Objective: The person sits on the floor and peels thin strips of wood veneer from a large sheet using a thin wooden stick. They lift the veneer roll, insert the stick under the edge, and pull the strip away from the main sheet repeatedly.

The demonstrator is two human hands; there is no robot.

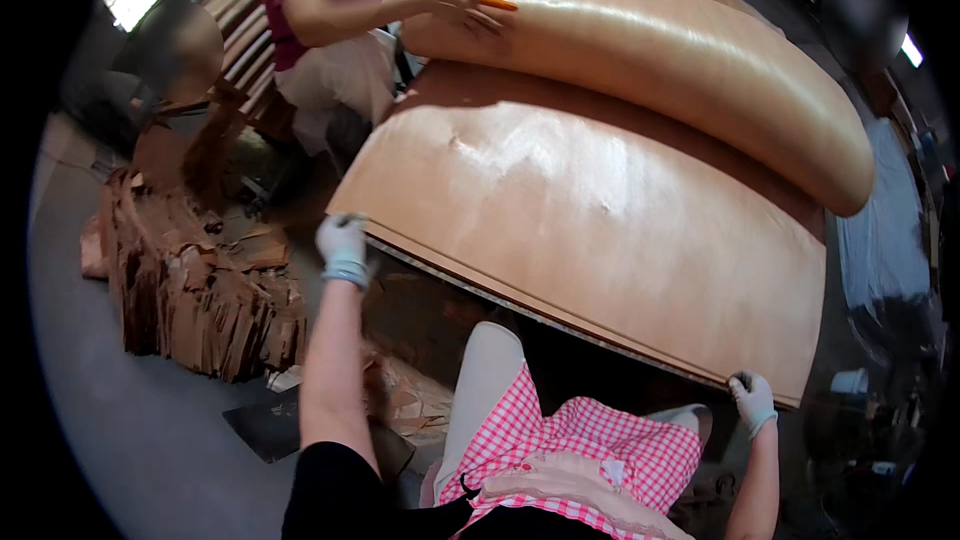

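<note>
Left fingers (345,225) and right fingers (742,385) pinch the spread sheet (590,240) by its near edge; the curled veneer (680,65) beyond seems yet unspread.

Head-worn fisheye view, facing down and forward, near both hands (343,242) (752,400)

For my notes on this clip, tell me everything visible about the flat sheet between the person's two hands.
The flat sheet is broad and tan, apparently thin wood veneer, with glare and small ripples on its mostly smooth surface. It lies nearly level before the person, its near edge slanting down to the right. A fine line runs along that edge, with a darker edge beneath. The left gloved hand holds the near left corner; the right gloved hand grips just short of the near right corner. A curled sheet covers its far side.
</note>
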